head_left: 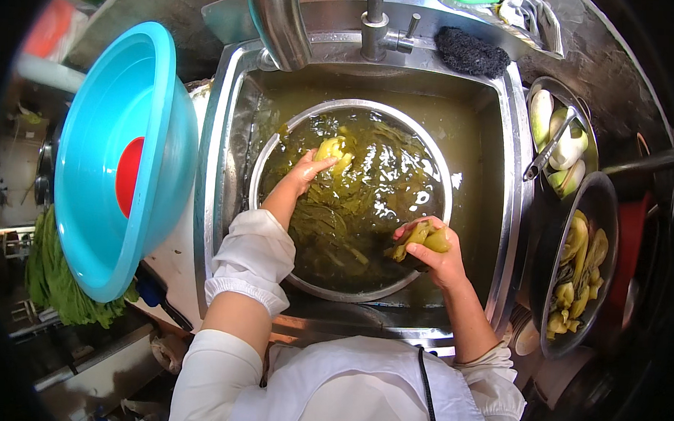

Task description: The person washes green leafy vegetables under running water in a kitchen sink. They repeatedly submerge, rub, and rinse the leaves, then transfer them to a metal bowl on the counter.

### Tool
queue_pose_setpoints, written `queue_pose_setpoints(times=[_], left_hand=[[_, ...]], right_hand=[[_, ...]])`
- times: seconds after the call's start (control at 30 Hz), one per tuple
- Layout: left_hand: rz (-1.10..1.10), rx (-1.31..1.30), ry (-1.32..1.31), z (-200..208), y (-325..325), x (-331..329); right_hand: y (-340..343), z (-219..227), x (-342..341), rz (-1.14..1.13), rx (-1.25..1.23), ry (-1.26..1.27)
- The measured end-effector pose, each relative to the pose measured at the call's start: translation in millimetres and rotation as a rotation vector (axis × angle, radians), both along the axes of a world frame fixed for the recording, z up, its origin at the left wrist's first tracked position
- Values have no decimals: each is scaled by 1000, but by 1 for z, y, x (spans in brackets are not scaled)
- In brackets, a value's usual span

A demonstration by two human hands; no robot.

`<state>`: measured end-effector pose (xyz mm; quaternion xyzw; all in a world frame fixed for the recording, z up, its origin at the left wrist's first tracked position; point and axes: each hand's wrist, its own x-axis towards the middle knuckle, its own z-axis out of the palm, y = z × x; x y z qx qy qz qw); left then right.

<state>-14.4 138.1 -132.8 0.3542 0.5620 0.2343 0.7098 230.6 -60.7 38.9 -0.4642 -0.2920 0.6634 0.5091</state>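
Note:
A round metal basin (354,104) sits in the water-filled sink, with limp, yellow-green pickled mustard greens (330,203) under its cloudy water. My left hand (301,174) reaches into the basin's upper left part, its fingers closed round the pale stem end of one pickled mustard green (335,152). Leaves trail from there below the surface. Over the basin's lower right rim, my right hand (446,262) is closed round another clump of pickled greens (424,237). Dark leaves hang from that clump toward the water.
A steel faucet (281,27) and a black scouring pad (473,52) are at the sink's far edge. On the left stand a blue tub (98,170) and leafy greens (63,274). To the right are a wok (612,245) of pickled greens and a bowl (551,83) of pale green vegetables.

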Motion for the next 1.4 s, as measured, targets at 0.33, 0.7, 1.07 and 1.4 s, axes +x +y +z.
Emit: queue_pose_setpoints(times=[0.33, 0.7, 1.07, 1.4], left_hand=[[-271, 263, 872, 0, -1, 24], [144, -109, -311, 36, 1, -29], [127, 34, 288, 14, 4, 24], [64, 255, -329, 72, -21, 2]], right_hand=[[-3, 1, -3, 2, -27, -14], [0, -4, -4, 8, -19, 10], [7, -2, -7, -14, -53, -7], [33, 2, 0, -302, 1, 15]])
